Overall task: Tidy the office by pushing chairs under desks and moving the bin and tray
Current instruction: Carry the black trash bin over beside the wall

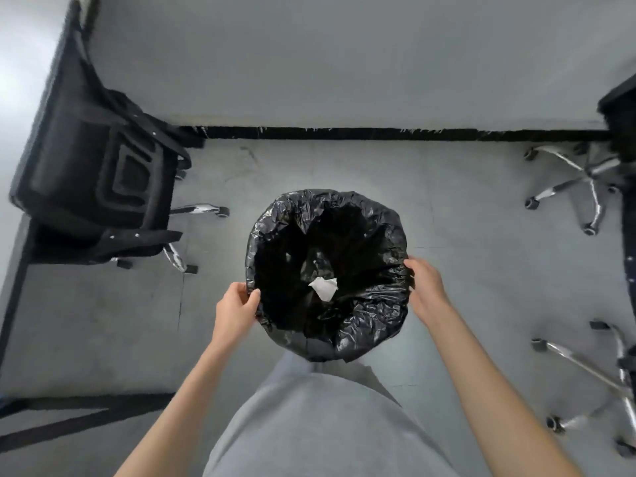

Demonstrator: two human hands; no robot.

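Note:
A round bin lined with a crinkled black plastic bag sits in the middle of the view, over the grey floor. A white scrap of paper lies inside it. My left hand grips the bin's left rim, thumb over the edge. On the opposite side, my right hand holds the right rim with fingers curled over the bag. A black mesh office chair stands at the left, partly under a desk edge.
A grey wall with a black skirting strip runs across ahead. Two chrome chair bases on castors stand at the right, beside a dark desk edge. A black desk frame lies low at the left.

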